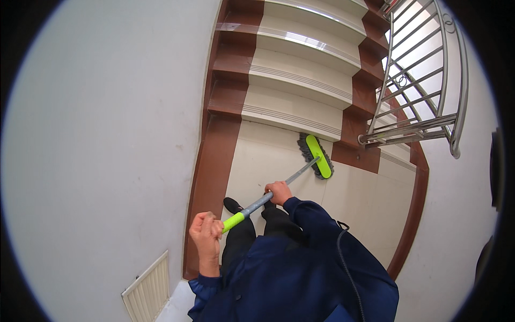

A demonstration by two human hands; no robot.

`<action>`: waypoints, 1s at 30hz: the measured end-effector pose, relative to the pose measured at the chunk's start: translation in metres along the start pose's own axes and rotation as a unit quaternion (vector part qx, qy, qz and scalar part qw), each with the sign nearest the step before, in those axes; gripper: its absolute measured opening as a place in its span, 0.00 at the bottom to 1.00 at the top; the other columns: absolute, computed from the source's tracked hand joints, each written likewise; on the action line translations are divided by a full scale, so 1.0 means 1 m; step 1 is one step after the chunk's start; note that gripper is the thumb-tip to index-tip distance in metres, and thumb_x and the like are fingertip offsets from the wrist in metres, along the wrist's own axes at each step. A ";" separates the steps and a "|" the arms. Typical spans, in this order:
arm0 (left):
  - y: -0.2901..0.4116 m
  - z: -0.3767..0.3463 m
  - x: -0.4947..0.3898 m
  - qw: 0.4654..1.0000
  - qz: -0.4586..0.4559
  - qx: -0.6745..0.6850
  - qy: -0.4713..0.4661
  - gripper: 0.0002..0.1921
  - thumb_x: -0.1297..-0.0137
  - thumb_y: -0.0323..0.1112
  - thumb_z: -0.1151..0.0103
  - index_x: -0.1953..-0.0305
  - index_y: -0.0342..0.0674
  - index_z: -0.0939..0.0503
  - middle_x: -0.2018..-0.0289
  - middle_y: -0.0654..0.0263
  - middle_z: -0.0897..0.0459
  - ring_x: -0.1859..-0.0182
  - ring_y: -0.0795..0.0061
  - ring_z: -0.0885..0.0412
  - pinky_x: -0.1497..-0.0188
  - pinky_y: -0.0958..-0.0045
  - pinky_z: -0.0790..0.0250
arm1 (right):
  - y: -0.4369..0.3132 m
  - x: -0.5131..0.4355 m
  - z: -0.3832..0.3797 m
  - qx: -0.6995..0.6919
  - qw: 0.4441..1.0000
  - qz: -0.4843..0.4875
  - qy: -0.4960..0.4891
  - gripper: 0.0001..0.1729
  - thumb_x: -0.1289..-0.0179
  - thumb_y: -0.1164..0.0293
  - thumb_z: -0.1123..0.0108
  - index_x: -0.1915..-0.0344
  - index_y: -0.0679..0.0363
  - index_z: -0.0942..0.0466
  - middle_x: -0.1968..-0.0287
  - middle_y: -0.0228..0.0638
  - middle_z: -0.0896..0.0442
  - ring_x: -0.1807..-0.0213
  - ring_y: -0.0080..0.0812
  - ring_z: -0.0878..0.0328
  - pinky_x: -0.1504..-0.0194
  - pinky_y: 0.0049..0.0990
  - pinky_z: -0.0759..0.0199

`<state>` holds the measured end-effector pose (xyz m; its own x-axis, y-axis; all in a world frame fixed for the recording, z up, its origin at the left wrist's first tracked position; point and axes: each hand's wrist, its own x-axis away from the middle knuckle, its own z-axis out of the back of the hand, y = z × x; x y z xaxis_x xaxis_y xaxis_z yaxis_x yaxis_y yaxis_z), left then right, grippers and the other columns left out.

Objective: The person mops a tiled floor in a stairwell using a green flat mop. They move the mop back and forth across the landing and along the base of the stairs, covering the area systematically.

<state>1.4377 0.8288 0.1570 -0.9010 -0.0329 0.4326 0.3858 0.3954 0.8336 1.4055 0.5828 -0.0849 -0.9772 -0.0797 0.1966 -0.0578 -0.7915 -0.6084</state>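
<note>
My left hand [207,231] is closed around the lime-green grip [233,222] at the top end of a mop's handle. Farther down, my right hand [279,192] wraps around the grey metal pole [299,175]. The pole slants away from me to a mop head [318,157] with a lime-green plate and a dark grey fringe. That head lies on the cream tiled landing [277,147], close to the foot of the lowest stair.
Cream stairs [297,92] with red-brown borders rise ahead. A metal railing [418,80] stands at the right, beside another flight. A white wall [100,120] runs along the left, with a slatted vent cover [149,287] low down. My black shoe [232,204] is on the landing.
</note>
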 end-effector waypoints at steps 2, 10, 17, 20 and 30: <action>0.007 0.020 0.009 0.998 -0.011 -0.001 0.057 0.03 0.36 0.25 0.47 0.68 0.36 0.28 0.90 0.74 0.40 0.89 0.84 0.43 0.84 0.80 0.47 | -0.018 -0.004 -0.011 0.037 0.999 -0.002 -0.029 0.05 0.58 0.72 0.38 0.77 0.49 0.21 0.77 0.35 0.21 0.68 0.42 0.22 0.64 0.41 0.34; 0.092 0.125 0.152 0.935 -0.129 -0.066 0.323 0.08 0.34 0.35 0.50 0.70 0.41 0.31 0.92 0.77 0.49 0.90 0.88 0.52 0.80 0.83 0.46 | -0.185 0.013 -0.070 -0.061 0.941 0.254 -0.214 0.05 0.58 0.73 0.40 0.76 0.55 0.25 0.76 0.38 0.21 0.68 0.44 0.21 0.66 0.45 0.33; 0.061 0.150 0.195 0.939 -0.199 0.030 0.279 0.09 0.30 0.35 0.54 0.69 0.40 0.34 0.92 0.76 0.50 0.91 0.86 0.54 0.81 0.81 0.53 | -0.195 0.022 -0.080 -0.026 0.890 0.349 -0.291 0.06 0.56 0.73 0.41 0.73 0.57 0.25 0.75 0.38 0.20 0.67 0.45 0.20 0.68 0.42 0.31; 0.025 0.150 0.176 0.931 -0.156 0.095 0.317 0.08 0.30 0.32 0.56 0.70 0.42 0.32 0.93 0.76 0.49 0.91 0.85 0.54 0.81 0.79 0.52 | -0.155 0.023 -0.074 -0.016 0.921 0.295 -0.255 0.06 0.56 0.73 0.40 0.73 0.56 0.23 0.73 0.41 0.19 0.64 0.45 0.20 0.63 0.43 0.31; -0.010 0.139 0.145 0.976 -0.082 0.038 0.197 0.07 0.32 0.30 0.52 0.70 0.38 0.29 0.94 0.72 0.45 0.91 0.81 0.47 0.72 0.75 0.39 | -0.112 0.019 -0.086 0.107 0.963 0.196 -0.152 0.02 0.55 0.74 0.43 0.77 0.54 0.24 0.76 0.36 0.20 0.66 0.39 0.21 0.61 0.37 0.36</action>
<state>1.2754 0.9474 0.1638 -0.7972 -0.4468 0.4059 0.2125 0.4217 0.8815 1.3760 0.7218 -0.0797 -0.8084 -0.5461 0.2197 0.3792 -0.7686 -0.5152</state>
